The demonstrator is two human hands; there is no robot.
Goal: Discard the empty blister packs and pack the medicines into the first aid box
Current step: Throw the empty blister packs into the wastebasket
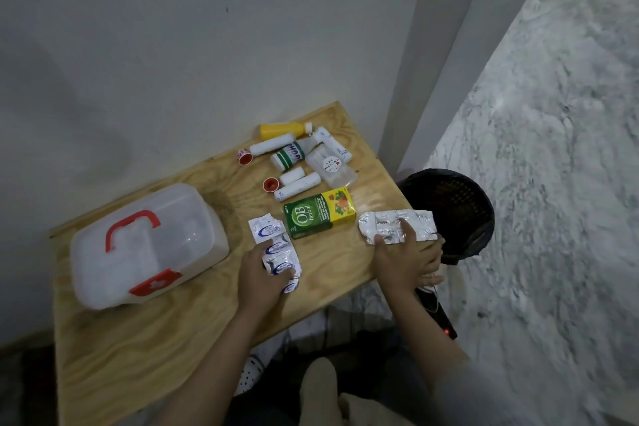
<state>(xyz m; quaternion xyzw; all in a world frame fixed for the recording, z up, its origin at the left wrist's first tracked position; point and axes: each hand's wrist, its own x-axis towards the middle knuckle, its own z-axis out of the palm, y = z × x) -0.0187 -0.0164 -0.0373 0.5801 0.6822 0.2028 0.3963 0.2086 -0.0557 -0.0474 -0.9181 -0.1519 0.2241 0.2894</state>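
Observation:
A white first aid box [145, 245] with a red handle and latch stands shut at the left of the wooden table [138, 356]. My left hand [261, 275] lies on a white-and-blue blister strip [276, 245], fingers over its lower end. My right hand [404, 259] presses on a silver blister pack [390, 223] at the table's right edge. Between them lies a green and yellow OB herbal box [320, 213]. Behind it lie a yellow bottle [283, 131], white tubes [297, 185], a green-striped bottle [288, 156] and a clear case [332, 166].
A black bin [453, 211] with a dark liner stands on the floor just right of the table, beside the silver pack. Two red caps [270, 185] lie among the tubes. A white wall backs the table. A black device with a red light [446, 330] hangs near my right forearm.

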